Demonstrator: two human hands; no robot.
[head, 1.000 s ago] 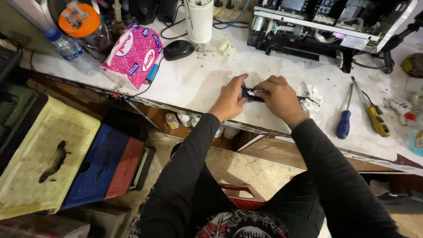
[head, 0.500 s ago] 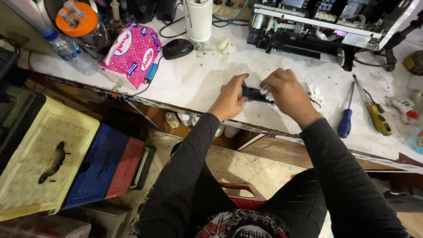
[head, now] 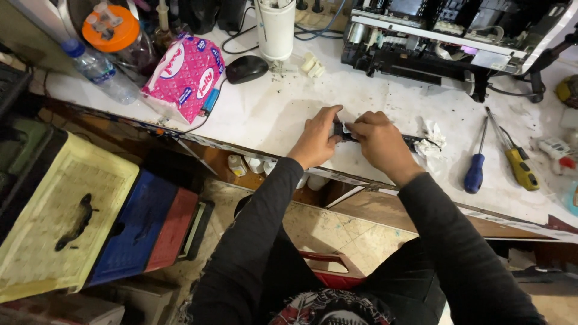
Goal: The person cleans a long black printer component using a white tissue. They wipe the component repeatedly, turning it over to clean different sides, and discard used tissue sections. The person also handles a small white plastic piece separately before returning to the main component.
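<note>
Both hands have held their place on the workbench (head: pixel 289 114) over the last second; only slight finger shifts show, so the work on the small black part (head: pixel 344 133) appears to be continuing at the same stage. Left hand (head: pixel 316 139): fingers curled, thumb and forefinger pinching the left end of the part, wrist resting at the bench edge. Part lies on the white bench top between the two hands, near its front edge, extending right as a dark strip under the right hand. Right hand (head: pixel 380 142): knuckles up, fingertips pressed together on the part, forearm angled in from the lower right. Crumpled tissue (head: pixel 431 144) just beside it; blue-handled screwdriver (head: pixel 475 168) and yellow-handled screwdriver (head: pixel 519 167) further right, untouched
</note>
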